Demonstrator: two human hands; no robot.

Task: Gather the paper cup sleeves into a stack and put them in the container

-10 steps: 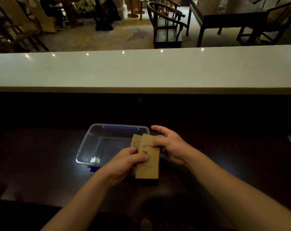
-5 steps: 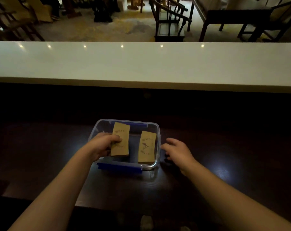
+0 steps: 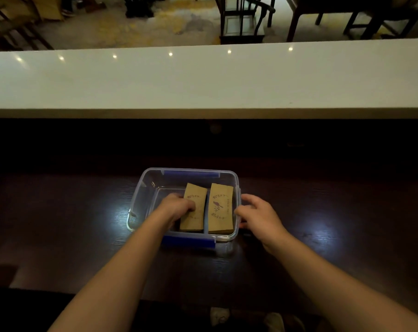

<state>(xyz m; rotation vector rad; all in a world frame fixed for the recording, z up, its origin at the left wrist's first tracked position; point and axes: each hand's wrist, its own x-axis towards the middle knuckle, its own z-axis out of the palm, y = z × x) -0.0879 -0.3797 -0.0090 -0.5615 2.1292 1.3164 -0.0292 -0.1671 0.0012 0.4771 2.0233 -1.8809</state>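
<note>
A clear plastic container (image 3: pixel 140 195) with blue clips stands on the dark wooden counter. Inside it lie two brown stacks of paper cup sleeves side by side. The right stack (image 3: pixel 221 208) lies flat against the container's right wall, its printed bird design facing up. My left hand (image 3: pixel 176 207) reaches inside the container and grips the left stack (image 3: pixel 194 216), fingers curled over its left edge. My right hand (image 3: pixel 258 215) rests outside, against the container's right wall, fingers spread and holding no sleeves.
A long white countertop (image 3: pixel 203 80) runs across at the back, raised above the dark counter (image 3: pixel 59 224). Beyond it are dark wooden chairs (image 3: pixel 241 17) and tables on a patterned floor.
Both sleeve stacks went from above the counter into the container. My right hand let go of its stack and moved to the container's right wall. My left hand lowered its stack beside it.
</note>
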